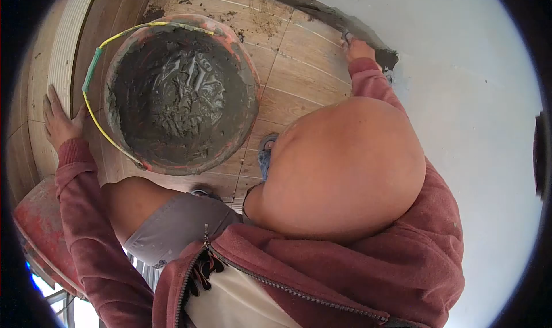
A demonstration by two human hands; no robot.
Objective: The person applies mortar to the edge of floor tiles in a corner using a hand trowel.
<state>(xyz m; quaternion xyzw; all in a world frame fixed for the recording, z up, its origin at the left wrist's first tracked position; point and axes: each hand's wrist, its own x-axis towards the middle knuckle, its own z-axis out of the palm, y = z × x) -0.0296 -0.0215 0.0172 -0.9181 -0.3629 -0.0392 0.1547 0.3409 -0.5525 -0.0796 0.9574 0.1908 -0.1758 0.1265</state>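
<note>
Down on the tiled floor, a red bucket of wet grey mortar sits at the far left, its yellow wire handle hanging over the left rim. A bent bare knee fills the middle and blocks much of the floor on the right. The right hand reaches far right to the foot of the white wall, its grip pressed together on a small tool touching the dark mortar seam; the tool is mostly hidden. The left hand lies flat, fingers spread, on the tiles just left of the bucket, holding nothing.
</note>
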